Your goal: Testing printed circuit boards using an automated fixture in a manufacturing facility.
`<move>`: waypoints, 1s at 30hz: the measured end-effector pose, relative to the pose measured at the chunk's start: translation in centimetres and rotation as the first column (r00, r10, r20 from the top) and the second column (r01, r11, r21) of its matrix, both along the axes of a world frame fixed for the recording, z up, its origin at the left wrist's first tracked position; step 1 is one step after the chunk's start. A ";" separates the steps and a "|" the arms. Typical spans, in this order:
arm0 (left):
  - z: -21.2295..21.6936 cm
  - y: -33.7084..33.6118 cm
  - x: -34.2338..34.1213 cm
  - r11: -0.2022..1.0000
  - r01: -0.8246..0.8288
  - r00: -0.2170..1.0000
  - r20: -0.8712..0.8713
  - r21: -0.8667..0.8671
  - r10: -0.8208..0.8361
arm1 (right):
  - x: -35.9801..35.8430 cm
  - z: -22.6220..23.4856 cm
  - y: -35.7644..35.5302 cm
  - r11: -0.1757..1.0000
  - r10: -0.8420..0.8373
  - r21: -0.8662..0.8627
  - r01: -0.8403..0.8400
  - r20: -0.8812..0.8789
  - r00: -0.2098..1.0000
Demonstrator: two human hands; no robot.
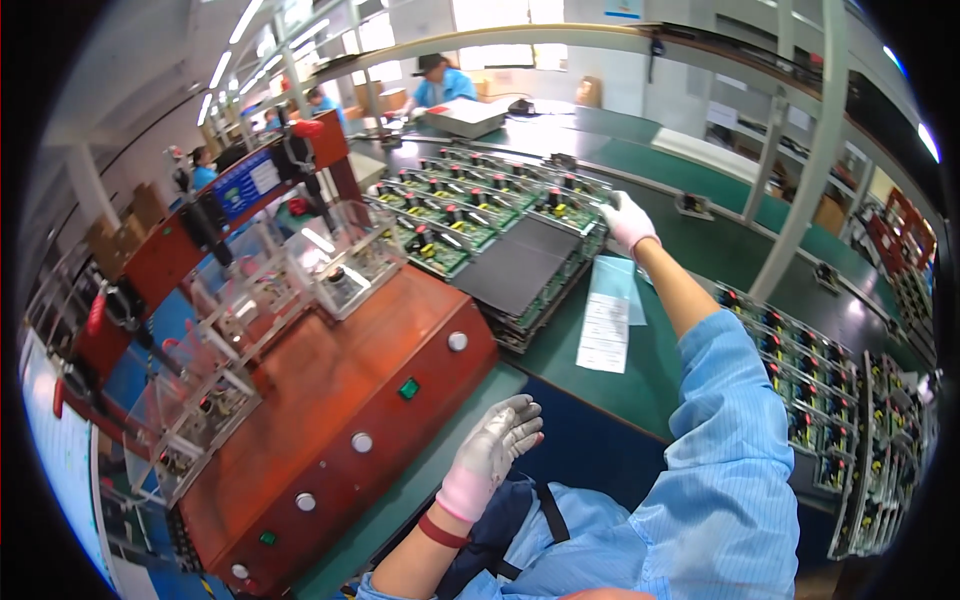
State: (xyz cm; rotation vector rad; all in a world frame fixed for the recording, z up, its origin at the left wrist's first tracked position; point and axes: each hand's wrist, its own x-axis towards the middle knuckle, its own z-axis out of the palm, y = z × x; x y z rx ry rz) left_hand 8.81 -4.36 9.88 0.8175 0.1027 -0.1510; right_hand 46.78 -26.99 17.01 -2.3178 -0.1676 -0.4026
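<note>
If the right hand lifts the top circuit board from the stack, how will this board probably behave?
The right hand touches the stack's far corner. The top circuit board is a flat panel, so it probably stays stiff, though a one-corner lift may flex it. Its upright components look fragile, so gripping the edges seems safer. It sits on the stack of boards, so a push would likely slide it.

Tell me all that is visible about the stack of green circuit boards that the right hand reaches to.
The stack of circuit boards lies flat on the green bench, beside the orange machine. The boards are green, with black and red parts standing on them, piled in several layers. A dark flat sheet covers the near part of the top. The gloved right hand rests at the stack's far right corner. White paper slips lie in front of it.
</note>
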 end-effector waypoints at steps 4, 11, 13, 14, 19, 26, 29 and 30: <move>3.0 1.8 -2.2 0.984 -0.087 0.995 0.069 0.153 0.077 | 3.2 0.0 1.9 0.992 -0.026 -0.123 0.013 -0.106 0.994; 6.5 3.8 -3.8 0.799 -0.152 0.984 0.164 0.582 0.067 | 4.5 -1.7 0.4 0.935 0.140 -0.324 -0.145 -0.037 0.989; 7.4 4.7 -3.8 0.596 -0.171 0.980 0.199 0.784 0.020 | 4.5 -3.4 -0.4 0.978 0.040 -0.207 -0.001 0.184 0.982; 7.4 5.4 -3.9 0.597 -0.172 0.982 0.187 0.783 0.038 | 2.8 -3.5 0.0 0.994 0.047 -0.110 -0.028 0.175 0.983; 7.7 7.5 -5.9 -0.320 -0.552 0.832 0.535 0.770 -0.150 | -8.3 1.3 2.6 0.865 0.294 0.407 -0.295 0.068 0.954; 7.0 9.7 -6.8 -0.599 -0.561 0.810 0.529 0.572 -0.254 | -20.7 3.7 17.6 0.620 0.779 0.257 -0.741 -0.090 0.620; 7.2 11.1 -7.9 -0.659 -0.478 0.855 0.480 0.581 -0.198 | -21.6 1.7 23.0 0.475 0.880 -0.067 -0.877 0.032 0.474; 7.2 11.8 -8.0 -0.675 -0.443 0.872 0.459 0.590 -0.171 | -21.6 0.8 24.7 0.479 0.878 -0.087 -0.874 0.063 0.475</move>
